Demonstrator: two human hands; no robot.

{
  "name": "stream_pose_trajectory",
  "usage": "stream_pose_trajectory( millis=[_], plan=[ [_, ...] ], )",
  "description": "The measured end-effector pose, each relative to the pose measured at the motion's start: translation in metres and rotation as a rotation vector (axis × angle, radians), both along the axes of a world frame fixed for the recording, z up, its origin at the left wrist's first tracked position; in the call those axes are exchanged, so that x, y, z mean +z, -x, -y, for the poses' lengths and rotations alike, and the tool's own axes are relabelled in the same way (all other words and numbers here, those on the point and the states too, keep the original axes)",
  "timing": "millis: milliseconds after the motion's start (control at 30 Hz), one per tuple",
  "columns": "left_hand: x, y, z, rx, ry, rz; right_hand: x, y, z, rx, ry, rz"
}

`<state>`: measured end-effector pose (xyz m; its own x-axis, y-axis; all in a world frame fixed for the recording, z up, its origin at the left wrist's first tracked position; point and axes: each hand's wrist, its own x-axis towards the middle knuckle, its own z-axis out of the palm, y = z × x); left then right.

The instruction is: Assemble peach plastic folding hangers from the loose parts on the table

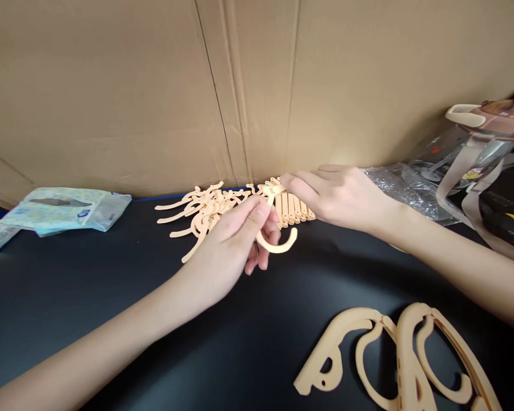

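Between the thumb and fingers of my left hand is a cream plastic hook, its curved end hanging down to the right. My right hand is closed, its fingertips pinching a small cream piece at the hook's upper end. Behind my left hand lies a heap of loose cream hooks. A row of straight cream pieces sits just below my right fingers. Folded cream hanger assemblies lie at the lower right, apart from both hands.
A tissue pack lies at the left on the black table. Brown cardboard rises behind. At the right are clear plastic wrap and a strapped bottle.
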<state>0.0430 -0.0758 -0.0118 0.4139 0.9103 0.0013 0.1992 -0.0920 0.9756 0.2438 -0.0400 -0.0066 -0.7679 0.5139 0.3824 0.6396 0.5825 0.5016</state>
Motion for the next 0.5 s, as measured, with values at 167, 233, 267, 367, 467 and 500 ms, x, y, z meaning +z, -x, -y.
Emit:
stream_pose_trajectory(
  millis=[167,233,267,367,467,500],
  plan=[
    [0.001,-0.001,-0.006,0.113,0.000,-0.072,-0.015,0.006,-0.006,-0.119,0.296,-0.130],
    [-0.002,0.000,-0.014,0.142,-0.011,-0.105,-0.018,0.011,-0.007,-0.149,0.450,-0.193],
    [-0.004,0.000,-0.018,0.148,-0.025,-0.124,-0.019,0.013,-0.007,-0.151,0.520,-0.233],
    [-0.013,0.001,-0.022,0.147,-0.080,-0.179,-0.019,0.016,-0.006,-0.154,0.648,-0.344],
    [-0.022,0.000,-0.016,0.133,-0.154,-0.203,-0.014,0.012,-0.010,-0.199,0.712,-0.478],
    [-0.024,0.000,-0.014,0.118,-0.179,-0.220,-0.012,0.009,-0.013,-0.213,0.729,-0.564]
  ],
)
